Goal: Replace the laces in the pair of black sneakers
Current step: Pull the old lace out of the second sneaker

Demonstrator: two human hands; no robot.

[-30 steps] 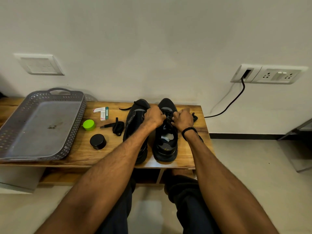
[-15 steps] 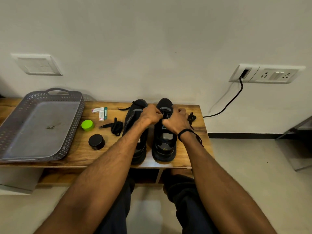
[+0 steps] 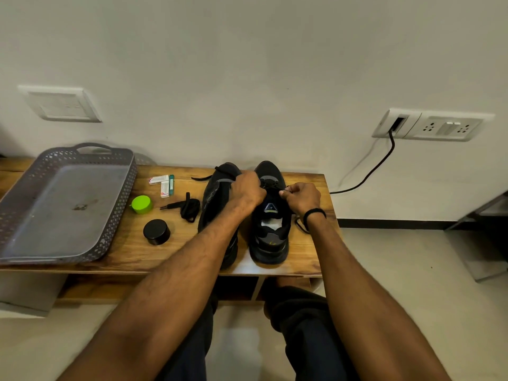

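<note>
Two black sneakers stand side by side on the wooden bench [image 3: 308, 251], toes toward the wall. My left hand [image 3: 247, 189] lies curled over the lace area between the left sneaker [image 3: 214, 199] and the right sneaker [image 3: 270, 237]; what it holds is hidden. My right hand [image 3: 301, 198] pinches the end of the black lace [image 3: 270, 185] that is threaded through the right sneaker's front eyelets. A loose bundled black lace [image 3: 189, 207] lies on the bench left of the shoes.
A grey perforated tray [image 3: 16, 213] fills the bench's left part. Beside it are a green cap [image 3: 141, 204], a black round tin [image 3: 156, 231] and small white boxes [image 3: 163, 184]. A black cable [image 3: 368, 174] runs from the wall socket [image 3: 431, 125].
My right hand has drawn away to the right of the right sneaker, pulling the lace end out with it. My left hand stays over the shoe's lace area.
</note>
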